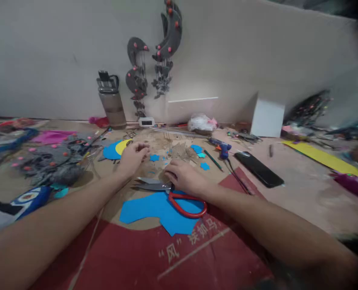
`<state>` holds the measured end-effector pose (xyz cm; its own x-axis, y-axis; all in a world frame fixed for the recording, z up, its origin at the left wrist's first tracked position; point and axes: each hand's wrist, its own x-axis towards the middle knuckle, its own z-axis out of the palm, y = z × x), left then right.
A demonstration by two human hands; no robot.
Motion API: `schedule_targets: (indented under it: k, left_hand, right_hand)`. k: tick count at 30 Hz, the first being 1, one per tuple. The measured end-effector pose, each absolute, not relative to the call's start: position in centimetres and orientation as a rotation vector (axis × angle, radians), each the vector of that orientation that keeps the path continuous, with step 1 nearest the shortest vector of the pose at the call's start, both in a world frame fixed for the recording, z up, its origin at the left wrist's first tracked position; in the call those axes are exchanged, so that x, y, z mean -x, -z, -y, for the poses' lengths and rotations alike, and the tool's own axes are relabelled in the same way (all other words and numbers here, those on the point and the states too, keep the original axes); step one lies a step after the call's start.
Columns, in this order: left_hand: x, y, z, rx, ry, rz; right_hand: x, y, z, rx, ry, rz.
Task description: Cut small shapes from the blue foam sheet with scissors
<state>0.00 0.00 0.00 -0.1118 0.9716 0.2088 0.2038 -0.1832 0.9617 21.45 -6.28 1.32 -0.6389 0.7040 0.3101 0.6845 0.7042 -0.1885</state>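
Note:
My left hand [132,158] is over the board beside a yellow crescent [123,147] laid on a blue rounded piece [111,151]. Its fingers are bent together in a pinch; whatever they hold is too small to make out. A small blue star [154,158] lies just right of its fingertips. My right hand [185,176] hovers by the pivot of the red-handled scissors [187,212], fingers curled and tips pressed together, their contents hidden. Those scissors lie with blades parted, partly on a cut blue sheet [145,208].
Right of my hands are more blue stars [205,166], a pencil [213,160], a blue glue gun [224,149] with a cord, and a black phone [259,169]. A water bottle [112,106] stands by the wall. Grey felt pieces [50,157] crowd the left.

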Motion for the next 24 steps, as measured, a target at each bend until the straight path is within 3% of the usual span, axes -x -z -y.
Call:
schedule_targets:
  k: [24]
  left_hand:
    - [0.00,0.16,0.22,-1.188,-1.438,-1.266]
  right_hand:
    - [-21.27,-0.73,6.32,1.064,-0.013,2.564]
